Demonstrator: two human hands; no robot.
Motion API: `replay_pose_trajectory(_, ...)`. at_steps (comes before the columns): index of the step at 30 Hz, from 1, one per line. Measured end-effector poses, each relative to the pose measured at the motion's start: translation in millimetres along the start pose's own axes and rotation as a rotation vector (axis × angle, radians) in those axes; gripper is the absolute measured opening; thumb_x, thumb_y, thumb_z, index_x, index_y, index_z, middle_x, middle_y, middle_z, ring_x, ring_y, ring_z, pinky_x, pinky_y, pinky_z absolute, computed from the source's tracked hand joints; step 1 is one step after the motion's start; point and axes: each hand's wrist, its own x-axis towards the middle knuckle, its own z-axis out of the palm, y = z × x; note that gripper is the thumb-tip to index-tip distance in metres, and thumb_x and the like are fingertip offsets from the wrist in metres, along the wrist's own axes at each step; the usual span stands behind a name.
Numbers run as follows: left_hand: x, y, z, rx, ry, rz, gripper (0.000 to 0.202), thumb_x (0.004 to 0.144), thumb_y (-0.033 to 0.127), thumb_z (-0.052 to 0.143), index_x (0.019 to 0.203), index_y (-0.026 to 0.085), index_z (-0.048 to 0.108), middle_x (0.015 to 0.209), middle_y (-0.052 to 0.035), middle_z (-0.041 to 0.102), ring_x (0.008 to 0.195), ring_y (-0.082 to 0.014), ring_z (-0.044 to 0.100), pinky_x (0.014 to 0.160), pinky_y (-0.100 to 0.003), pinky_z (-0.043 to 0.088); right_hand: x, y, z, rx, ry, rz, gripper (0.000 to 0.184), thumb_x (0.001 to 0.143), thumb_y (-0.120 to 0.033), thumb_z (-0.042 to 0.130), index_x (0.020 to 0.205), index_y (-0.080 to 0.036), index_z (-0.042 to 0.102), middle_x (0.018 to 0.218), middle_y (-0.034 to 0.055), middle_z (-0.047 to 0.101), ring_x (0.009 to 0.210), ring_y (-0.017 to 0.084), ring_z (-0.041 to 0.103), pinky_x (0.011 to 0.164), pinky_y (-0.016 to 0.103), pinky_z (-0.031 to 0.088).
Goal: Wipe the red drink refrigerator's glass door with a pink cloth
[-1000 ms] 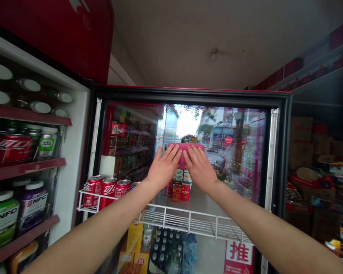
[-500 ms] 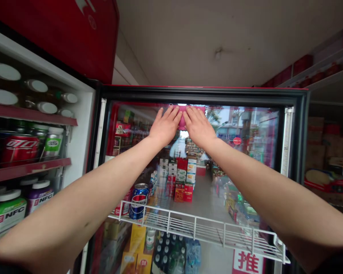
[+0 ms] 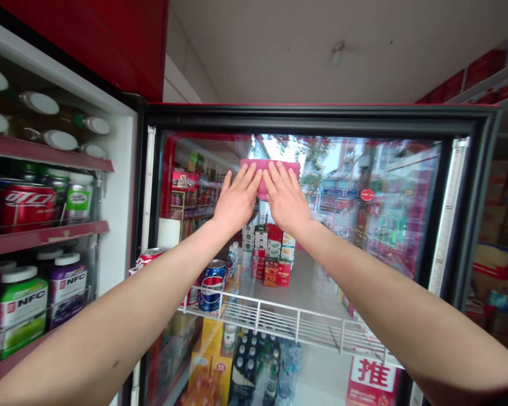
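A left hand (image 3: 237,197) and a right hand (image 3: 285,198) reach up side by side, fingers laid flat on a pink cloth (image 3: 263,164) against the upper glass (image 3: 389,231) of an open fridge door (image 3: 317,119). Below, the door's white wire rack (image 3: 278,321) holds a blue can (image 3: 212,286). At left, fridge shelves carry bottles (image 3: 23,310) and a red can (image 3: 27,206).

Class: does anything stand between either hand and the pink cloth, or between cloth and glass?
Nothing visible does: the left hand and right hand rest on the pink cloth, apparently against the glass. The white wire rack sits lower.
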Motion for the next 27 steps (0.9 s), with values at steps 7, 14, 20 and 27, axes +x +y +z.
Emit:
replay_pose_trajectory(7, -59, 1, 4.0, 0.033, -0.043, -0.023, 0.061, 0.109, 0.020, 0.039, 0.170, 0.018, 0.042, 0.179, -0.0134, 0.037, 0.169, -0.0299, 0.030, 0.138, -0.061, 0.023, -36, -42, 9, -0.038, -0.079, -0.054, 0.065, 0.107, -0.010, 0.044, 0.170, 0.001, 0.036, 0.181, 0.0243, 0.026, 0.170, 0.042, 0.021, 0.139, 0.064, 0.020)
replay_pose_trajectory(14, -113, 8, -12.9, 0.031, -0.157, 0.024, 0.053, 0.110, 0.026, 0.046, 0.161, 0.018, 0.056, 0.171, -0.0132, 0.050, 0.163, -0.0319, 0.044, 0.136, -0.063, 0.029, -78, -76, 14, -0.079, -0.104, -0.163, 0.062, 0.102, -0.014, 0.056, 0.160, 0.006, 0.051, 0.171, 0.0319, 0.042, 0.161, 0.048, 0.040, 0.129, 0.069, 0.038)
replay_pose_trajectory(20, -139, 9, -21.1, 0.023, -0.221, 0.063, 0.055, 0.107, 0.022, 0.050, 0.161, 0.019, 0.055, 0.169, -0.0126, 0.053, 0.161, -0.0297, 0.047, 0.134, -0.060, 0.034, -92, -87, 27, -0.073, 0.030, -0.366, 0.050, 0.100, -0.009, 0.053, 0.146, 0.007, 0.065, 0.168, 0.0289, 0.048, 0.159, 0.041, 0.046, 0.128, 0.061, 0.047)
replay_pose_trajectory(27, -139, -13, -25.4, -0.078, -0.222, 0.087, 0.055, 0.105, 0.020, 0.053, 0.160, 0.019, 0.056, 0.169, -0.0103, 0.054, 0.160, -0.0216, 0.049, 0.137, -0.051, 0.034, -87, -77, 38, 0.055, -0.058, -0.397, 0.077, 0.091, 0.001, 0.049, 0.167, 0.003, 0.039, 0.177, 0.0260, 0.034, 0.168, 0.037, 0.028, 0.130, 0.061, 0.046)
